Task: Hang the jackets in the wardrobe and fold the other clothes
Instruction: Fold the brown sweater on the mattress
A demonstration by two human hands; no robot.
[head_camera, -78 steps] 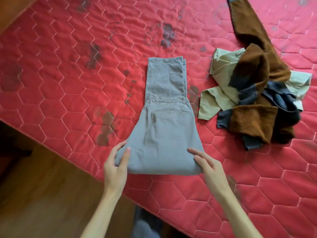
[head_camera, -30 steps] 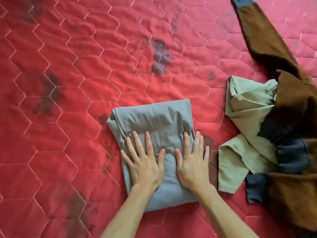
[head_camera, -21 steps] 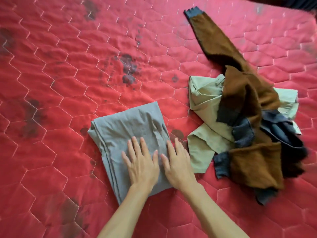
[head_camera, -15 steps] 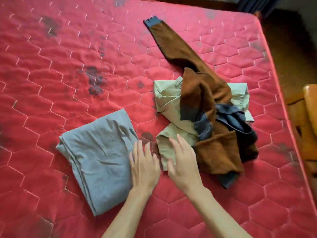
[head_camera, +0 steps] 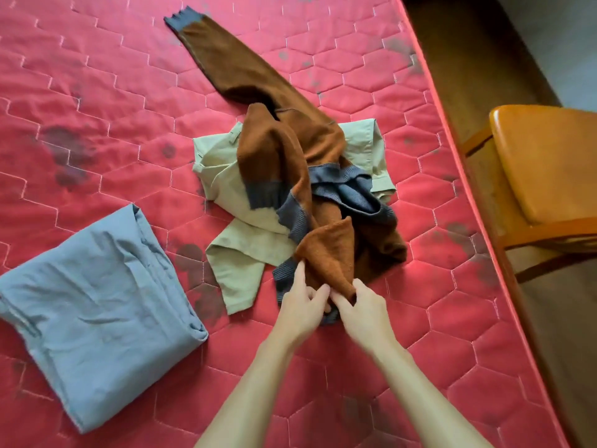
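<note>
Left hand (head_camera: 303,310), right hand (head_camera: 363,313) fingers (head_camera: 342,302) pinch brown sweater's (head_camera: 274,150) near corner.

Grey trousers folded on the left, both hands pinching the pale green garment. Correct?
Wrong garment. In the head view the left hand and right hand pinch the near edge of the brown sweater, which lies on top of the pale green garment. The grey trousers do sit folded on the left.
</note>
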